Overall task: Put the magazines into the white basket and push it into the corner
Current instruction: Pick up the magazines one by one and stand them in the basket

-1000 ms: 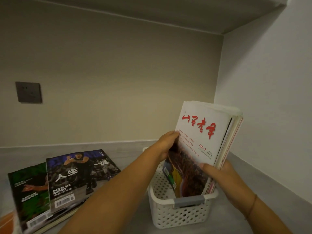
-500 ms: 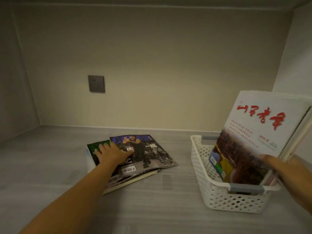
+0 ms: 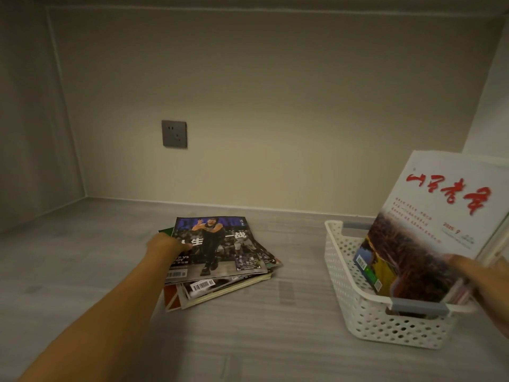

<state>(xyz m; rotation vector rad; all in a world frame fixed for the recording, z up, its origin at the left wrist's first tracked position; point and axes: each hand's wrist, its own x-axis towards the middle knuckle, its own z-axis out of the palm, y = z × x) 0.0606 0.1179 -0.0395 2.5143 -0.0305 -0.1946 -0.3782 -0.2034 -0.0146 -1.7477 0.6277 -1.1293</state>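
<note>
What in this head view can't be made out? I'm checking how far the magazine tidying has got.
- Left hand: fingers hidden at the stack's left edge; grip unclear.
- Stack: lower covers hidden by the basketball magazine; count unknown.
- Right hand: cut by the right frame edge.
- White basket: the floor inside hidden by the upright magazines.
- Small cover print: blurred.

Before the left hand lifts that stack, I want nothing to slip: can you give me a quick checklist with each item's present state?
1. Left hand on the flat stack: ok, at its left edge.
2. Grip closed around the stack: cannot tell, fingers partly hidden.
3. Stack squared up: not ok, lower magazines fan out.
4. Upright magazines steadied by the right hand: ok.
5. Room in the white basket: ok, its left part looks open.
6. Basket in the corner: not ok, not yet pushed.
</note>
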